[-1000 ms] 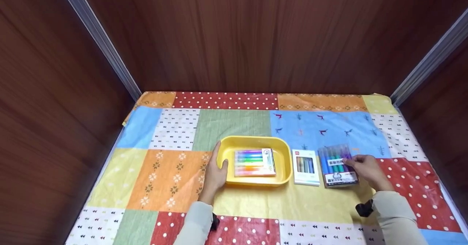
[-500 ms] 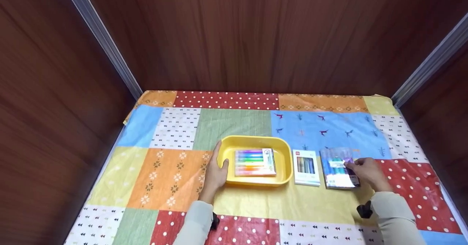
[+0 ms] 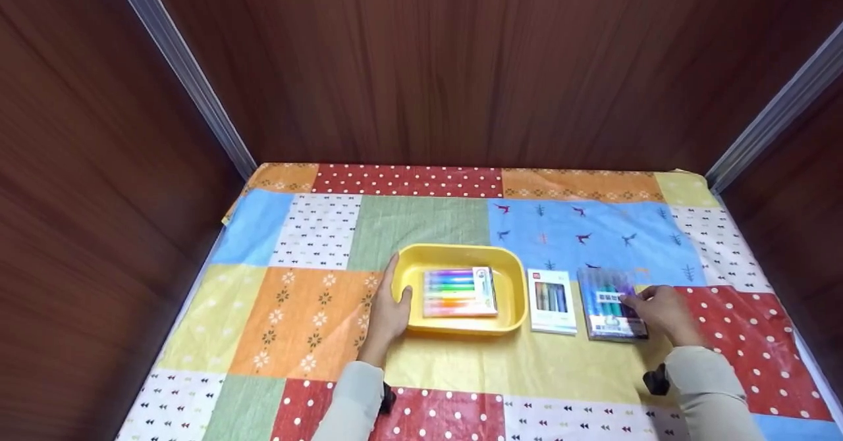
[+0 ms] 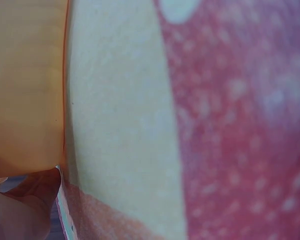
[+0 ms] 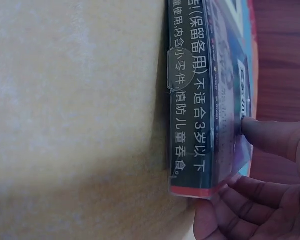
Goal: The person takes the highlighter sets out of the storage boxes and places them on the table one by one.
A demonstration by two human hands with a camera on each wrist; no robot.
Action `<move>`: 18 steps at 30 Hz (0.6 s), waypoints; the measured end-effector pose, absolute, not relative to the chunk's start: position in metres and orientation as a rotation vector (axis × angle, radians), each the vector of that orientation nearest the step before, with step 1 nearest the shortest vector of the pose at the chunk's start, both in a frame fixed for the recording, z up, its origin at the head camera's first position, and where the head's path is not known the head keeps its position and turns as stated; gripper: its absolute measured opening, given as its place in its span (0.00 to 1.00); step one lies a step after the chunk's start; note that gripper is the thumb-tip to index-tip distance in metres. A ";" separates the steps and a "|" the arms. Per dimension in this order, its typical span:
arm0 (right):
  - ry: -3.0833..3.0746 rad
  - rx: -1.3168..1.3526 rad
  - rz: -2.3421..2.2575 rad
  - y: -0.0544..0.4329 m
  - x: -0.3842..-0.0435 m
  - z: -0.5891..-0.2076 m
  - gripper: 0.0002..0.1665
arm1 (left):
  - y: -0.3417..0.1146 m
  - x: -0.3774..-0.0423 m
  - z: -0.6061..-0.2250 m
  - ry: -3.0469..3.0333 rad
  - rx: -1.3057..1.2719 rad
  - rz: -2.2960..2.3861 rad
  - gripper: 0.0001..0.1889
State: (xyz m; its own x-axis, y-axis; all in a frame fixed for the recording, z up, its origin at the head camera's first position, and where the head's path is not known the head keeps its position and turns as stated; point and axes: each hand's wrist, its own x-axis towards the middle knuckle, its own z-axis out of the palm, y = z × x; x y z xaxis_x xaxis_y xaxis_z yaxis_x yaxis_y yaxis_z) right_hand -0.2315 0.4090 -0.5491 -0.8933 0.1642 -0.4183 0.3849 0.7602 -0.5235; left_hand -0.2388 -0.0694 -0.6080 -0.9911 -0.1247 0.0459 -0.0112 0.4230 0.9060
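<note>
Head view: a clear plastic pack of blue, green and purple pens (image 3: 609, 316) lies at the right of the row on the patchwork-cloth-covered bench (image 3: 309, 322), with the right hand (image 3: 664, 311) at its right edge. That grip pinches the pack; from the right wrist, the thumb presses the upper face while fingers curl at the edge below, beside a dark side strip printed with white characters. Whether the whole underside touches the cloth I cannot tell.

Against one second ago, the pack sits slightly farther right and nearer the person, so the gap to the flat white box with a window showing coloured pens (image 3: 552, 301) is a little wider. Bright glare that washed over its lower label half a second ago has faded.

On the other side of the white box stands the yellow, rounded rectangular plastic tray (image 3: 461, 328), its right end just beside that box. The left hand (image 3: 390, 312) grips the tray's left end, thumb over the rim and fingers outside, as before. Inside, the flat clear pack of rainbow-coloured pens (image 3: 454, 293) lies unchanged.
</note>
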 end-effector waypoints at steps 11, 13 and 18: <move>2.683 0.398 -0.853 0.409 -0.231 -0.544 0.30 | -0.071 -0.238 -0.609 -2.566 0.108 -1.628 0.37; 2.675 0.386 -0.850 0.408 -0.231 -0.541 0.31 | -0.071 -0.238 -0.609 -2.563 0.103 -1.621 0.37; 2.718 0.317 -0.844 0.404 -0.232 -0.535 0.32 | -0.070 -0.238 -0.608 -2.559 0.119 -1.625 0.38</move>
State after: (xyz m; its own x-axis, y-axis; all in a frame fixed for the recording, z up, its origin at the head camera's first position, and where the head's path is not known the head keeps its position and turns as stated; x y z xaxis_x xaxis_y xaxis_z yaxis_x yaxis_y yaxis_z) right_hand -0.2315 0.4041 -0.5352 -0.9375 0.1248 -0.3248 0.2869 0.8055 -0.5185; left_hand -0.2379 -0.0699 -0.6078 -0.9912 -0.1231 0.0486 -0.0084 0.4247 0.9053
